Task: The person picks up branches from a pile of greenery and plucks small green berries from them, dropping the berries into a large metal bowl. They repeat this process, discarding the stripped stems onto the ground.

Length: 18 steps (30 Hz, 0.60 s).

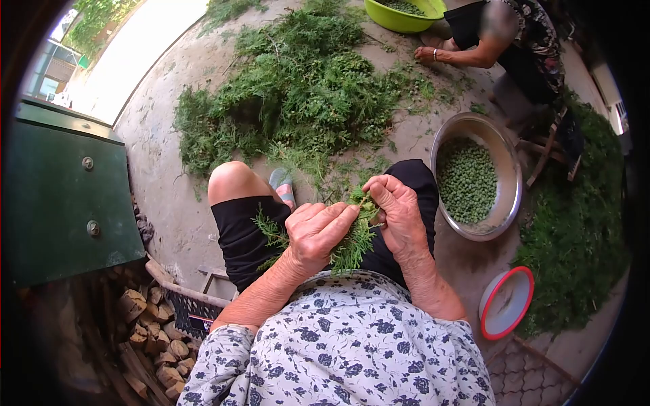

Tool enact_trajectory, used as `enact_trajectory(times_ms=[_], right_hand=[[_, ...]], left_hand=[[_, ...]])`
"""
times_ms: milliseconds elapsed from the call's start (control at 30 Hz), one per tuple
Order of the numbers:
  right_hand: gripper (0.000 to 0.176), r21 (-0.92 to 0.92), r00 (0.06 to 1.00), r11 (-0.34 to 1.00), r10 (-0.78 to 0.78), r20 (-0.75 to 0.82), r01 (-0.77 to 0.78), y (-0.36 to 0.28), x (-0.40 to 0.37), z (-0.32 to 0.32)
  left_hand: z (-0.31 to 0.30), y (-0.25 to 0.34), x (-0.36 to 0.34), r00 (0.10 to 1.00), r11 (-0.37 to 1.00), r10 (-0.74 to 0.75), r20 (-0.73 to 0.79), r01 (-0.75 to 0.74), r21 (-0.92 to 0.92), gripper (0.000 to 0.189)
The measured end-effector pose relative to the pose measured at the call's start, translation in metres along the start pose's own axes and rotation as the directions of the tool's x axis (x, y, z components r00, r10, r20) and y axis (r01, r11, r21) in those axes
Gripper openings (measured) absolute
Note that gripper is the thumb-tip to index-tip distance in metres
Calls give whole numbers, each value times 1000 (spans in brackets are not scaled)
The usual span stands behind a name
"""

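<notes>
Above my lap, my left hand (317, 230) is closed around a green conifer sprig (355, 247), whose flat, feathery leaves stick out on both sides of the fist. My right hand (398, 211) pinches at the sprig's upper end with thumb and forefinger; whatever lies between those fingertips is too small to make out. To the right of my knee stands a wide metal basin (512, 196) holding many small green cones (467, 179). A large heap of cut conifer branches (305, 95) spreads over the floor in front of my feet.
Another person's hand (425, 54) reaches to the floor near a lime-green basin (406, 24). A red-rimmed white bowl (504, 304) sits at right, beside more greenery (575, 237). Split firewood (156, 331) and a green metal cabinet (68, 196) are at left.
</notes>
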State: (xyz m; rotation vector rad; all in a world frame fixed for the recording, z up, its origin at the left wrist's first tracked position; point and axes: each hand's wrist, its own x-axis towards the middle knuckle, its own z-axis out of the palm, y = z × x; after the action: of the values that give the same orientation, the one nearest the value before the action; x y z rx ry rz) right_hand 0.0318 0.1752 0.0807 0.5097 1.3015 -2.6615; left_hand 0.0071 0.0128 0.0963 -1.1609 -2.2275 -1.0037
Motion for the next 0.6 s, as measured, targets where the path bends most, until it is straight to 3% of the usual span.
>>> enact_trajectory(times_ms=[133,167,200,233,300,333,367,400,467,533,600], right_hand=[[16,-130,989,983,-140,-51,132,10,3,5],[16,-395,918,848,-396,-27,354,17,8,2],[16,-616,789,597,-611,67,514,20,10,1],[16,-617,789,597,-610,67,514,19,9,2],[18,-329,942,904,-321,-97,274,15,4,6],[18,-329,942,904,-321,-97,274,13,9,-1],[18,5,969,972,-236,-79,237,7,18,-16],[18,337,986,927,-161,-32,162,0,22,-21],[15,298,983,937,-179,-43,184,-8,18,-16],[13,306,991,947,-65,-114,98,-19,13,-3],[12,295,997,954,-44,-62,61,-18,12,-5]], left_hand=[[1,-1,-1,1000,1000,-8,-6,8,1,33],[1,-1,-1,1000,1000,-8,-6,8,1,33],[1,-1,-1,1000,1000,-12,-2,12,4,33],[1,-1,-1,1000,1000,-17,3,17,6,33],[-1,-1,0,1000,1000,-12,-12,12,6,33],[-2,0,0,1000,1000,-4,-27,4,6,32],[-3,0,0,1000,1000,-5,-26,5,5,32],[-5,0,-2,1000,1000,-9,-28,10,9,33],[-8,-3,-4,1000,1000,-17,-27,17,17,33],[-6,-5,-5,999,998,-7,-39,9,64,33],[-5,-5,-5,999,998,5,-43,-3,57,34]])
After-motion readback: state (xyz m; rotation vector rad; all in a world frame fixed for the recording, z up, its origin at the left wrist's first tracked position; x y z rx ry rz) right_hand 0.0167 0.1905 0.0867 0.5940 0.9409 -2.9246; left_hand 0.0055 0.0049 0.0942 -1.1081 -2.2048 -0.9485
